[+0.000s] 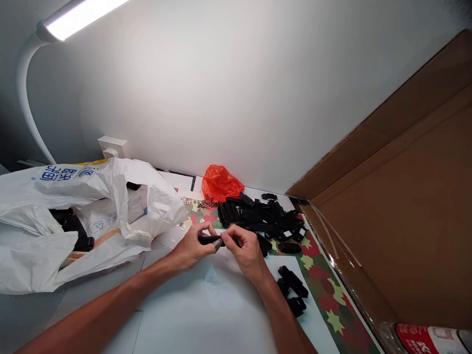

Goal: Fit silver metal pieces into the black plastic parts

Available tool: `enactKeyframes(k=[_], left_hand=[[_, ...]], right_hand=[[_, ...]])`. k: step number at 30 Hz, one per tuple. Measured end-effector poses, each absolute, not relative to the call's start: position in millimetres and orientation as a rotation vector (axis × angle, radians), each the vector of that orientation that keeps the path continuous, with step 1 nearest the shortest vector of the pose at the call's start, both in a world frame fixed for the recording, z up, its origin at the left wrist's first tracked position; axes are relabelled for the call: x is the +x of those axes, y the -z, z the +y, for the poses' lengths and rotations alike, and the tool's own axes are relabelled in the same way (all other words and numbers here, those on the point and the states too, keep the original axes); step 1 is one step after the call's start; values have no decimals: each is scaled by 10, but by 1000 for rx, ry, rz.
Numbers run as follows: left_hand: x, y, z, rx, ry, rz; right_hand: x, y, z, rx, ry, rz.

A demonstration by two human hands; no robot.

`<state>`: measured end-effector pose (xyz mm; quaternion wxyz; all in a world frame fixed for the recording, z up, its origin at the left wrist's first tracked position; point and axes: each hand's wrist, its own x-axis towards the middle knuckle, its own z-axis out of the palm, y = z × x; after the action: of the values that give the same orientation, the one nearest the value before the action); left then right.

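Note:
Above the white table surface my two hands meet over a small black plastic piece (207, 240). My left hand (197, 246) is closed round its left end, thumb below and fingers above. At the right end, my right hand (243, 248) pinches with thumb and index finger; whether it grips the piece itself or a smaller part is hidden by the fingers. Just beyond the right hand lies a heap of black plastic parts (261, 216). Several more black parts (293, 282) rest on a white sheet beside my right forearm.
A white plastic bag (158, 206) holding black parts lies at left. Small metal bits (191, 202) are scattered near a red plastic bag (221, 184) at the back. Cardboard (398, 196) stands on the right, with a red can (416, 339) below. A lamp (84, 17) hangs upper left.

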<state>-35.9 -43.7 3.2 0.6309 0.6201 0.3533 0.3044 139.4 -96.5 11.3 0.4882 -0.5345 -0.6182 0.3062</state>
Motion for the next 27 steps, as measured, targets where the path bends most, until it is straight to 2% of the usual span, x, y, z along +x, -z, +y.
enactKeyframes(k=[9,18,27], left_hand=[[-314,-72,-469,1449,-834,936],[-347,-177,-508,1413,-823,838],[-363,-125,-457,1184,-1043,975]], right_hand=[[1412,-184,-974,-1281,-561,-1672],[1392,-83,-941,-1327,-476,-1549],[1352,16,-934,-1431,-205,-1611]])
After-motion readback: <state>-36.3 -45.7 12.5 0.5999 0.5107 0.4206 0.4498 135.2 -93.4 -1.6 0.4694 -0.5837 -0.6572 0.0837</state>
